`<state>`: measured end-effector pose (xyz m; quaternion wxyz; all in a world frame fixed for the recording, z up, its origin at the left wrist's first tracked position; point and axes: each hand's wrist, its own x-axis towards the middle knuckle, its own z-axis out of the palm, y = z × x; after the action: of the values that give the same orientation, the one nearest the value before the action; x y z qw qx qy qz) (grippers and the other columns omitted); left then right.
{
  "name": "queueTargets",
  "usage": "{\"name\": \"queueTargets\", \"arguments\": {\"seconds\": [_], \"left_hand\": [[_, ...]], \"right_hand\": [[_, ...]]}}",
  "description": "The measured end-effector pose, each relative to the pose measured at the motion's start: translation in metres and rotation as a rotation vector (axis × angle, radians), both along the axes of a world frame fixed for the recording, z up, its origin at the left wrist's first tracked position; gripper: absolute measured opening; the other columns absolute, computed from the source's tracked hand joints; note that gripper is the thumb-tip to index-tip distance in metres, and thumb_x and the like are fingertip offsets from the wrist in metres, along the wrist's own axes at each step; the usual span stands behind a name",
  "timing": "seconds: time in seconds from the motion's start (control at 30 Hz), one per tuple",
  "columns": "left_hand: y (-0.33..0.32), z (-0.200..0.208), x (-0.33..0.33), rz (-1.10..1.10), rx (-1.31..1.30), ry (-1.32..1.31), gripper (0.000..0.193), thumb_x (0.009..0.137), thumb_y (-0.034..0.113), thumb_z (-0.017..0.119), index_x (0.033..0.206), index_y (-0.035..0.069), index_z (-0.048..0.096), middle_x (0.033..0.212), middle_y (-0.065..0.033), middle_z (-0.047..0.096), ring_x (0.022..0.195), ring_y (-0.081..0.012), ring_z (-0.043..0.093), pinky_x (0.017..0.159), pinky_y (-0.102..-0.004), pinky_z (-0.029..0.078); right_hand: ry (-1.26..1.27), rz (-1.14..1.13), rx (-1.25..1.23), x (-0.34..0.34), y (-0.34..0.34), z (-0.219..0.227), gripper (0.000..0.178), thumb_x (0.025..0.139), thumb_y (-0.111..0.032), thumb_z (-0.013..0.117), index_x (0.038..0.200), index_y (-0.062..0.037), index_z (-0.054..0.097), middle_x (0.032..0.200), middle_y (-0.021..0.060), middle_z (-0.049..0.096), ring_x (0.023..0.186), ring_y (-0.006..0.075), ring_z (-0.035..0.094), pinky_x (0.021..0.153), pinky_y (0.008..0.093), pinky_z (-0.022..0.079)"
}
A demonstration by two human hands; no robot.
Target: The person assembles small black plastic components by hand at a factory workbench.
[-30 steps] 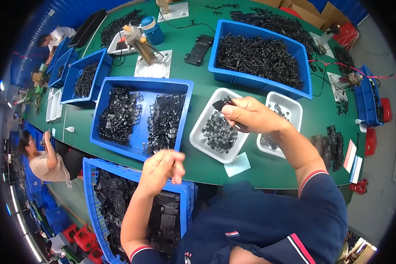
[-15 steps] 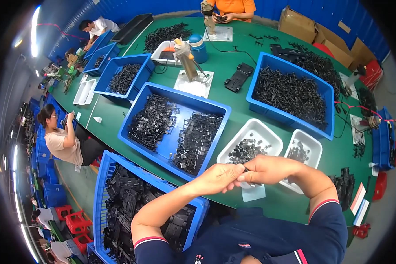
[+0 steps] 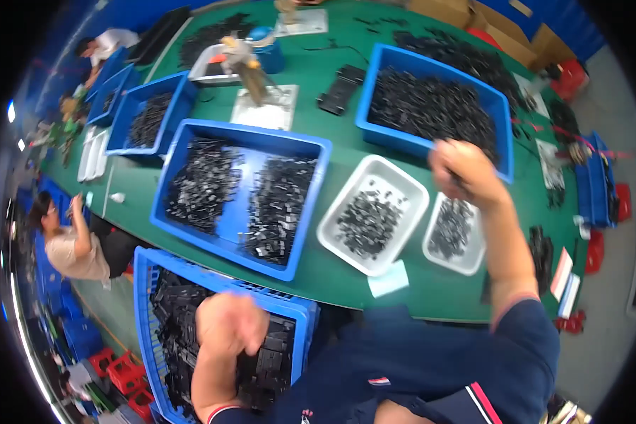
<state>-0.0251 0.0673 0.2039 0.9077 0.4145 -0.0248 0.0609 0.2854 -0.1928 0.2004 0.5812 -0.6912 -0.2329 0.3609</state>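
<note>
My left hand (image 3: pixel 232 324) is over the blue slatted crate (image 3: pixel 141 297) of flat black plastic parts (image 3: pixel 184 300); motion smears its fingers, so its grip does not show. At the right, my right hand (image 3: pixel 468 169) is closed, with a dark sliver of a small black part (image 3: pixel 461 185) showing at the palm. It hovers between the near rim of a large blue bin (image 3: pixel 438 147) full of thin black parts and a small white tray (image 3: pixel 473 263). Small dark pieces (image 3: pixel 451 230) lie in that tray. A larger white tray (image 3: pixel 332 225) beside it holds similar pieces (image 3: pixel 369 222).
A wide blue bin (image 3: pixel 237 219) with two heaps of black pieces stands on the green table (image 3: pixel 360 288). Behind it are a fixture on a white plate (image 3: pixel 275 109) and a flat black part (image 3: pixel 340 90). A pale blue slip (image 3: pixel 389 279) lies near the edge. A seated person (image 3: pixel 74 244) works at left.
My hands, together above the white trays before, have come apart. The left has moved left over the crate, the right up and right toward the far bin. The view has shifted too.
</note>
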Motion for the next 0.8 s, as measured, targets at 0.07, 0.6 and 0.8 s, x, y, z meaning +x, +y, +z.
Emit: {"name": "queueTargets", "arguments": {"seconds": [0.07,0.6,0.8], "left_hand": [[-0.013,-0.042,0.028,0.159,0.188,0.371,0.031,0.096,0.02,0.045,0.078,-0.004,0.055,0.055,-0.007,0.051,0.041,-0.014,0.044,0.039,-0.0236,0.035],[-0.05,-0.079,0.131,0.052,0.692,0.506,0.049,0.091,0.047,0.05,0.09,-0.002,0.058,0.075,-0.005,0.06,0.062,-0.009,0.053,0.055,-0.0228,0.042],[-0.055,-0.083,0.141,-0.078,0.785,0.33,0.033,0.091,0.031,0.057,0.091,-0.001,0.062,0.073,-0.0049,0.063,0.066,-0.0124,0.058,0.061,-0.0286,0.047]], "right_hand": [[0.175,-0.081,0.066,-0.012,0.039,-0.02,0.04,0.093,-0.042,0.047,0.073,-0.0081,0.053,0.051,-0.0014,0.043,0.039,0.0061,0.039,0.035,0.0211,0.029],[0.291,0.211,0.036,-0.063,0.079,-0.056,0.052,0.092,-0.049,0.047,0.121,-0.0069,0.057,0.076,0.0036,0.062,0.059,0.0054,0.057,0.042,0.0147,0.038],[0.494,0.363,-0.054,-0.057,0.077,-0.049,0.043,0.092,-0.04,0.048,0.121,-0.0087,0.058,0.085,0.0063,0.063,0.061,0.0095,0.057,0.046,0.0205,0.041]]}}
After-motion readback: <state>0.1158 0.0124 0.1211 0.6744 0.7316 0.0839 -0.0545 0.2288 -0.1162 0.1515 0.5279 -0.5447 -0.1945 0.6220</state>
